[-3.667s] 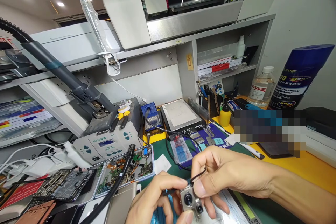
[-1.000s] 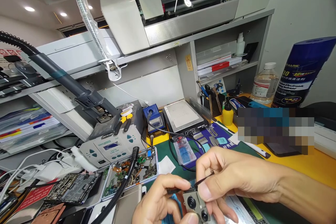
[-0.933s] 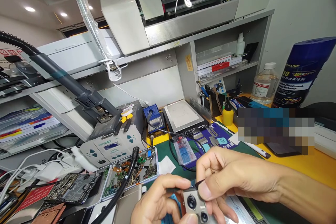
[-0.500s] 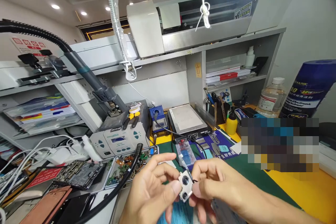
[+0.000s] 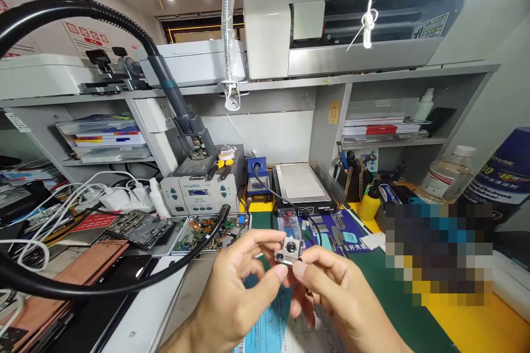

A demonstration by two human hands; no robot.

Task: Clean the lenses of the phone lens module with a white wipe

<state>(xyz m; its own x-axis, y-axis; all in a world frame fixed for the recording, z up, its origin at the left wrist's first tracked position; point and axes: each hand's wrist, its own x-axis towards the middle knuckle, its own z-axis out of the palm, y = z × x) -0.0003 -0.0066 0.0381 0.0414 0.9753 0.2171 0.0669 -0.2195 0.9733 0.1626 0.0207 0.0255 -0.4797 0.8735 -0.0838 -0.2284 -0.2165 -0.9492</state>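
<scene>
Grey shelving (image 5: 290, 81) runs along the back edge of a yellow surface (image 5: 476, 320), with a pale machine (image 5: 265, 38) on top. Toward the surface's back right corner stand a clear bottle (image 5: 447, 179) and a dark blue spray can (image 5: 507, 176); left of the middle, by the back edge, sits a grey control unit (image 5: 202, 193). On the left side, a black hose (image 5: 124, 289) curves over loose circuit boards (image 5: 196, 234). Nearer the front edge, around the middle, a small metal camera module (image 5: 285, 254) is held up, tilted. The left hand (image 5: 238, 284) pinches it between thumb and forefinger; the right hand (image 5: 335, 289) is clamped on its lower right edge. Below lies a blue sheet (image 5: 269, 320).
</scene>
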